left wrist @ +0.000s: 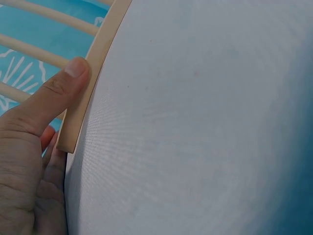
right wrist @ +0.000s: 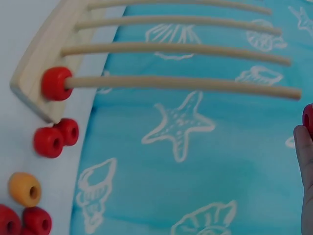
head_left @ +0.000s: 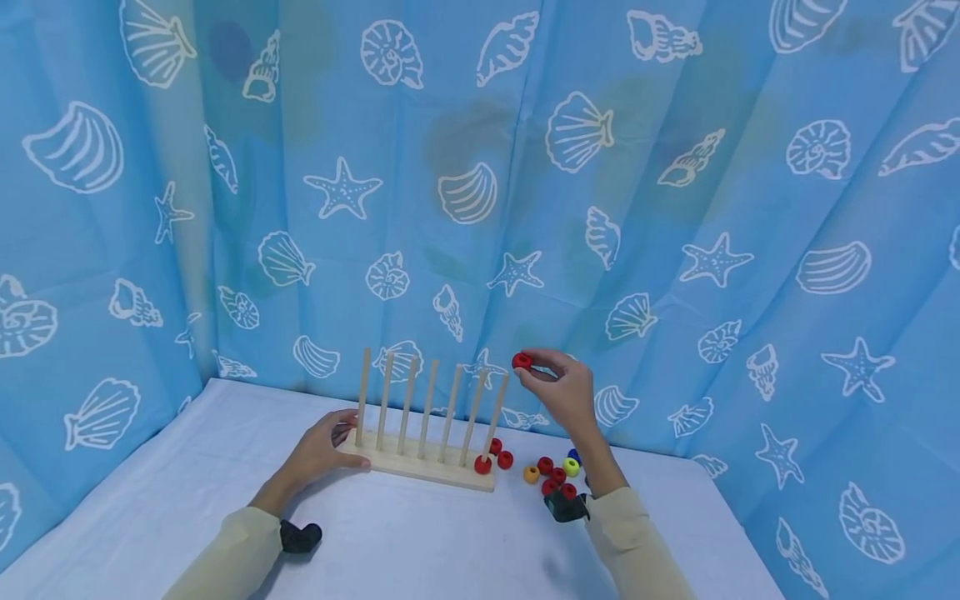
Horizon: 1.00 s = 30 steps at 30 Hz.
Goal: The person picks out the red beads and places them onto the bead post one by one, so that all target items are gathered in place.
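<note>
My left hand [head_left: 317, 450] grips the left end of a wooden peg rack [head_left: 427, 468], thumb on the front edge and fingers behind it. Several upright pegs stand in its base, and one red bead [head_left: 482, 465] sits at the foot of the rightmost peg. Between thumb and fingers, my right hand [head_left: 564, 392] pinches another red bead [head_left: 522, 361], held up just right of that peg's top and apart from it. In the right wrist view, only part of the pinched bead [right wrist: 307, 119] shows at the right edge.
Two loose red beads [head_left: 505, 459] lie by the rack's right end. Farther right is a cluster of red beads [head_left: 545, 466] with an orange bead [head_left: 531, 474], a yellow-green bead [head_left: 571, 467] and a blue bead [head_left: 574, 455]. A shell-patterned blue curtain [head_left: 420, 208] hangs behind the white table [head_left: 420, 542].
</note>
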Motion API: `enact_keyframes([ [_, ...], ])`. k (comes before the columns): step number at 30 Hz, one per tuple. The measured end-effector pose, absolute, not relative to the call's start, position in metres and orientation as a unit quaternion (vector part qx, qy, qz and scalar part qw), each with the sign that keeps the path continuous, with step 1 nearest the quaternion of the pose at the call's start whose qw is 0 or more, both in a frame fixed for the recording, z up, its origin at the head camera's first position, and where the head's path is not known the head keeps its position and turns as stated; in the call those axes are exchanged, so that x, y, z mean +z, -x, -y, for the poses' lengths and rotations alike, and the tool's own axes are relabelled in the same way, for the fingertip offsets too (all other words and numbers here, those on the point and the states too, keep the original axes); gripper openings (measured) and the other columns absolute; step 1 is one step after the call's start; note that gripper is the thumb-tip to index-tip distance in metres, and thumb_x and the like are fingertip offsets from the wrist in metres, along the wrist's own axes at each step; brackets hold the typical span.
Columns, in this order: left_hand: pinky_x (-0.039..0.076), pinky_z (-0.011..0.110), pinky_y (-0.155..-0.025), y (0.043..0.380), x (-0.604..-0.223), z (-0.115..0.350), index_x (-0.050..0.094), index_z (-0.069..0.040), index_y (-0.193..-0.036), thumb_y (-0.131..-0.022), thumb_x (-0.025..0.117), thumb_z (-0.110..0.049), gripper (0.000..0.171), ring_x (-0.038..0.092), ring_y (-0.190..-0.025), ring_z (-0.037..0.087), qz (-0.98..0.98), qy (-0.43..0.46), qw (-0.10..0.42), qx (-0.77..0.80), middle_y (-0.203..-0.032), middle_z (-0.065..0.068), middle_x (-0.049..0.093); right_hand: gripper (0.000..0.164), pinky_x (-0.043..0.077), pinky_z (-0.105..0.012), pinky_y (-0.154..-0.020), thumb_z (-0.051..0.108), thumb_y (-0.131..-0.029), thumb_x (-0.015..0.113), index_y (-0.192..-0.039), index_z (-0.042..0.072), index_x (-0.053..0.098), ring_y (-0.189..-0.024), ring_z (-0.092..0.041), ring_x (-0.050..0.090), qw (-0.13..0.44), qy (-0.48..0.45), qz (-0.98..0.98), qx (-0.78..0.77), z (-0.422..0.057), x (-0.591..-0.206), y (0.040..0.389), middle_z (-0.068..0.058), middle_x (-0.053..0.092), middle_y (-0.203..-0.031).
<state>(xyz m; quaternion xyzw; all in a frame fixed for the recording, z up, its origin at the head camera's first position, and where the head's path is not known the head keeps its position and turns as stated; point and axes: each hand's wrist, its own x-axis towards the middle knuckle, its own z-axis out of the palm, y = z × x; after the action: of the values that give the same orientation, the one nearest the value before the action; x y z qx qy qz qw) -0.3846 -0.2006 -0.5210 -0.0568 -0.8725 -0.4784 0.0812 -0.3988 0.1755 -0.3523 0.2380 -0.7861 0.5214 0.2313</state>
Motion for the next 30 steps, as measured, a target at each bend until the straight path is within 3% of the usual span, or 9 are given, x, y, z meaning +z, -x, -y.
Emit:
enact_keyframes([
  [7, 0.04, 0.052, -0.107, 0.384, -0.521, 0.2, 0.043, -0.004, -0.143, -0.061, 0.092, -0.038, 0.102, 0.045, -0.131, 0.041, 0.869, 0.056, 0.077, -0.486, -0.136, 0.021, 0.051, 0.033, 0.057, -0.029, -0.081, 0.002, -0.083, 0.076, -0.115, -0.005, 0.067, -0.103, -0.036, 0.067, 0.215, -0.261, 0.777, 0.531, -0.158, -0.332, 0.374, -0.02, 0.066, -0.113],
  [14, 0.04, 0.053, -0.107, 0.383, -0.522, 0.2, 0.042, -0.004, -0.144, -0.061, 0.092, -0.038, 0.102, 0.044, -0.131, 0.041, 0.871, 0.05, 0.074, -0.484, -0.137, 0.021, 0.05, 0.033, 0.057, -0.029, -0.083, 0.003, -0.085, 0.075, -0.116, -0.003, 0.067, -0.104, -0.032, 0.067, 0.208, -0.261, 0.784, 0.523, -0.151, -0.33, 0.36, -0.019, 0.066, -0.114],
  [30, 0.04, 0.053, -0.106, 0.384, -0.522, 0.2, 0.043, -0.004, -0.143, -0.062, 0.092, -0.039, 0.101, 0.046, -0.13, 0.041, 0.87, 0.058, 0.084, -0.483, -0.135, 0.02, 0.051, 0.033, 0.057, -0.029, -0.085, 0.005, -0.084, 0.076, -0.115, -0.002, 0.068, -0.106, -0.029, 0.066, 0.196, -0.233, 0.792, 0.529, -0.149, -0.345, 0.363, -0.017, 0.067, -0.114],
])
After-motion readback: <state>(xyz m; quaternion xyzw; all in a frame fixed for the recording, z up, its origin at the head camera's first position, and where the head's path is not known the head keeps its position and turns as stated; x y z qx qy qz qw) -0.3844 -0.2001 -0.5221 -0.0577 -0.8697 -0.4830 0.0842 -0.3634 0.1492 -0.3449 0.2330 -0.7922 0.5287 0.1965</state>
